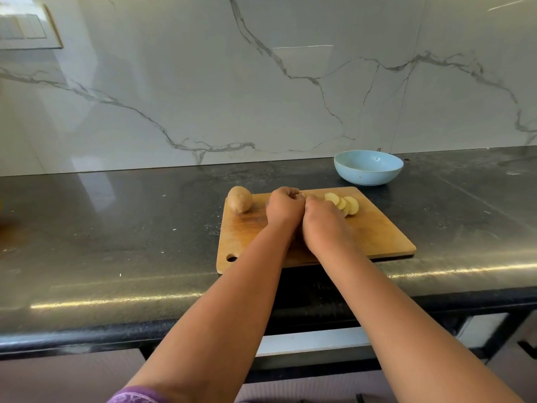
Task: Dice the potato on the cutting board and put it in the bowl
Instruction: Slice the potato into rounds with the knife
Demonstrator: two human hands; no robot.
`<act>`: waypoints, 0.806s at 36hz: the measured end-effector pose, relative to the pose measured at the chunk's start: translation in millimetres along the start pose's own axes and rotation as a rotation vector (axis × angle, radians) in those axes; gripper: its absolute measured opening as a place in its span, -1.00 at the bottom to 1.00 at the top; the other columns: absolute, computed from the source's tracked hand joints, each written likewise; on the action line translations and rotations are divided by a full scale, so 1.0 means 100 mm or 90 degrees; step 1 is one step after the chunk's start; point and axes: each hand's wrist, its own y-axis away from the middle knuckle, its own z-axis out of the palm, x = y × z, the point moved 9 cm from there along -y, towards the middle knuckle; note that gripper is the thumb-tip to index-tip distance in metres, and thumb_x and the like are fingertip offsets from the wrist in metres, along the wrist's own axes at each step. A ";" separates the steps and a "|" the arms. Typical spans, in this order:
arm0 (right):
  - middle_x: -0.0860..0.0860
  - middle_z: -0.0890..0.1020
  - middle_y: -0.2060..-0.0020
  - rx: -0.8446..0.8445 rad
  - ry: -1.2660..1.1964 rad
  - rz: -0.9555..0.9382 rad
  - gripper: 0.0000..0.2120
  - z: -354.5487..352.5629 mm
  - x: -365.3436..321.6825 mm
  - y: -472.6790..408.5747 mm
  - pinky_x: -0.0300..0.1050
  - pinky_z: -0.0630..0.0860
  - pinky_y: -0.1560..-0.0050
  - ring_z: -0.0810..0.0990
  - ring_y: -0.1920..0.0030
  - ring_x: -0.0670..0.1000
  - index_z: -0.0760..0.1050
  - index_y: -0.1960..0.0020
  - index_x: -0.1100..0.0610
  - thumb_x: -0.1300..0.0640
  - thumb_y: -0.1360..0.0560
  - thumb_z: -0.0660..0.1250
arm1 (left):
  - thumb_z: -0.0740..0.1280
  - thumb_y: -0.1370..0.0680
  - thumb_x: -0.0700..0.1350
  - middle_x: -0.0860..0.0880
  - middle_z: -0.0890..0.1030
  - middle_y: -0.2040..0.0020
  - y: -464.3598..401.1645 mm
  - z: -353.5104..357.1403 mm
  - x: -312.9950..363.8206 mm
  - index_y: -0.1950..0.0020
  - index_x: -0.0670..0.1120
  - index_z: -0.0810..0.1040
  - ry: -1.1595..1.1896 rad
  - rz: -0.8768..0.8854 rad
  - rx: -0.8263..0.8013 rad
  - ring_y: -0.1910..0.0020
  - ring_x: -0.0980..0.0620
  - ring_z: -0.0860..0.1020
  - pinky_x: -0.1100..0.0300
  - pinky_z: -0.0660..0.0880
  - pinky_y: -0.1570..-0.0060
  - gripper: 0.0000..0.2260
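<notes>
On the wooden cutting board (pixel 377 234) my two hands meet side by side. My left hand (pixel 283 206) has its fingers curled over a partly cut potato piece (pixel 303 194), of which only a pale sliver shows. My right hand (pixel 322 225) is curled around what seems to be a knife handle, dark under the palm; the blade is hidden. Several round potato slices (pixel 347 204) lie fanned just right of my right hand. A whole unpeeled potato (pixel 239 199) sits at the board's far left corner. The light blue bowl (pixel 368 167) stands empty behind the board's right corner.
The board lies on a dark stone counter (pixel 116 216) with its near edge at the counter's front. A marble backsplash (pixel 261 82) rises behind. A switch panel (pixel 26 27) is on the wall at the upper left. Cabinet fronts (pixel 313 341) show below the counter.
</notes>
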 end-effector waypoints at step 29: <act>0.00 0.62 0.25 -0.093 -0.223 -0.008 -0.94 -0.30 0.92 0.22 -0.19 0.41 0.34 0.49 0.35 -0.08 0.52 -0.03 -0.05 0.04 -0.59 0.28 | 0.30 -0.59 -0.15 -0.03 0.62 -0.02 0.04 -0.16 -0.12 -0.32 -0.10 0.51 0.089 -0.087 -0.033 0.00 -0.01 0.64 0.10 0.62 -0.04 -0.71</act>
